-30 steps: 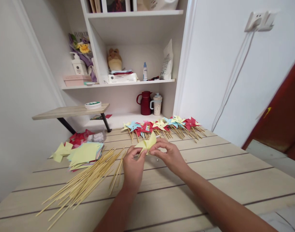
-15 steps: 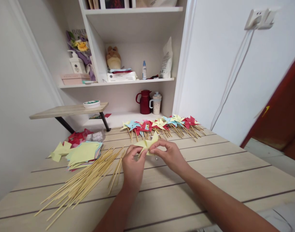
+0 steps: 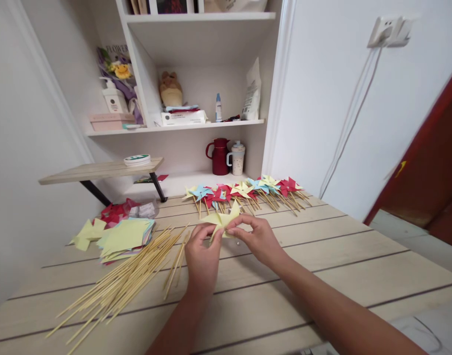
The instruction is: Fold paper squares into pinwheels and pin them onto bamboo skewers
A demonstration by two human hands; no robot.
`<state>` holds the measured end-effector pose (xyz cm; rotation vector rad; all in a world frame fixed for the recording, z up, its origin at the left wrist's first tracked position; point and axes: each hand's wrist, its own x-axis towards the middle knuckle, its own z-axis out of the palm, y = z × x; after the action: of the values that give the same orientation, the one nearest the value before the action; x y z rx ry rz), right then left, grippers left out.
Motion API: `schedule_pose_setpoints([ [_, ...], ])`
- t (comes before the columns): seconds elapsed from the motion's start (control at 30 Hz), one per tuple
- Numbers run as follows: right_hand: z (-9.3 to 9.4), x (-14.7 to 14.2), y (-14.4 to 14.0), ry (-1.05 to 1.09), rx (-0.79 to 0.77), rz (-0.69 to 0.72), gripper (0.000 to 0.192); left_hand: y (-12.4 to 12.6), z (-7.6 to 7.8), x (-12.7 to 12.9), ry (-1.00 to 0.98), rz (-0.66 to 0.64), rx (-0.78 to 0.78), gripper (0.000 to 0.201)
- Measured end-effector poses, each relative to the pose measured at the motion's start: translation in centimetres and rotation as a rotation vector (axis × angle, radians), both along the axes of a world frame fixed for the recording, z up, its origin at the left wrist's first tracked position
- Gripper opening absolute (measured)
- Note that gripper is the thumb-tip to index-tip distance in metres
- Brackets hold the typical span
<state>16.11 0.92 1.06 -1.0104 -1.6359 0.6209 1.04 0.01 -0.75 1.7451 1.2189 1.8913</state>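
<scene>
**Yellow paper pinched between both hands**

Over the middle of the pale wooden table [image 3: 322, 276], we are holding a folded yellow paper piece [image 3: 223, 220] up between our two hands, just clear of the boards. Our left hand [image 3: 201, 254] is curling its fingers around the left side of the paper and pinching it at the near edge. Our right hand [image 3: 256, 237] is pinching the right side, thumb and forefinger closing on the fold while the other fingers are arching loosely behind. The two hands are nearly touching across the paper.

To our left, a loose fan of bamboo sticks [image 3: 125, 281] is lying on the table, its near ends pointing toward the table's front edge and its far ends reaching close to our left hand. Beyond the sticks, a stack of coloured paper squares [image 3: 124, 237] is sitting with yellow sheets on top, and a small heap of red paper scraps [image 3: 117, 211] is lying just behind it.

Past our hands, a row of finished pinwheels [image 3: 244, 190] in yellow, blue and red is lying along the far side of the table, sticks pointing back toward us. Behind that row, a dark red jug [image 3: 220, 157] and a pale lidded cup [image 3: 238, 158] are standing side by side in the white shelf unit [image 3: 196, 125].
</scene>
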Motion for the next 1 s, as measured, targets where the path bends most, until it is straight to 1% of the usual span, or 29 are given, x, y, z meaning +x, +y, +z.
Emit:
schedule_pose_setpoints([
  [0.13,-0.07,-0.01,0.05,0.01,-0.001,0.002,0.009,0.07,-0.2,0.05,0.019,0.018,0.016,0.007],
  [0.37,-0.17,-0.15,-0.06,0.028,0.01,0.016,0.007,0.08,-0.12,0.03,0.049,0.039,0.015,0.008],
  [0.77,-0.75,-0.58,0.05,0.033,0.117,-0.043,0.006,0.03,-0.62,0.28,0.09,0.115,0.048,0.007],
  [0.9,-0.62,-0.66,-0.09,0.029,0.126,-0.056,0.006,-0.03,-0.59,0.35,0.119,0.136,0.078,0.008],
  [1.0,-0.51,-0.68,-0.06,0.023,0.116,-0.061,0.006,0.05,-0.69,0.32,0.158,0.176,0.135,0.01],
])
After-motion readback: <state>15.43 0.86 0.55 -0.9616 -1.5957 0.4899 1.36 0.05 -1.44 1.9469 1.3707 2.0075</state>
